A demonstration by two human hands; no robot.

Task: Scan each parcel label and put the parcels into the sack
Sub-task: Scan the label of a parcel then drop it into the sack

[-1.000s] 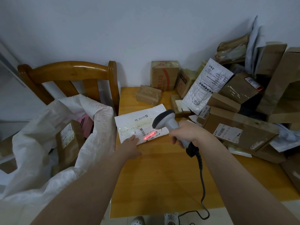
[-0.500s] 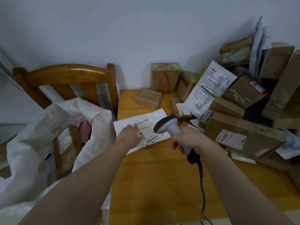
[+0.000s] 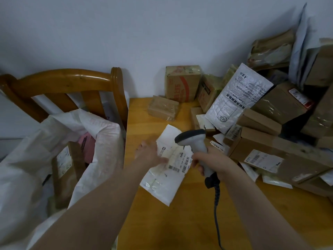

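1. Currently, the parcel in process is a white flat plastic mailer (image 3: 167, 177), just ahead of the person at 12 o'clock over the yellow wooden table (image 3: 180, 222). Whether it is clear of the tabletop cannot be determined.
2. Left hand (image 3: 151, 154): grips the mailer at its 9 o'clock edge, with the thumb across the top face. The printed barcode label (image 3: 180, 160) faces up.
3. Right hand (image 3: 210, 163): closed round the handle of a grey-and-white handheld barcode scanner (image 3: 192, 141), whose head sits above the mailer's 1 o'clock side. No scan beam shows on the label. A black coiled cable (image 3: 216, 204) runs from the handle toward 6 o'clock.
4. Completed work: a white woven sack (image 3: 100, 134) stands open-mouthed at 9 o'clock against a brown wooden chair (image 3: 72, 82). It already holds a brown labelled cardboard box (image 3: 66, 170) and a pink soft parcel (image 3: 88, 147). At least two parcels are therefore judged done.
5. Step in hand (judgement): the mailer lies on the sack side of the scanner in a carrying grip, which suggests transfer to the sack. The scan status of its label cannot be confirmed.
6. Remaining work: a stack of brown cardboard boxes (image 3: 281, 105) and a white printed plastic bag (image 3: 237, 98) occupy 1 to 3 o'clock, against the wall. Most of the task is judged outstanding.
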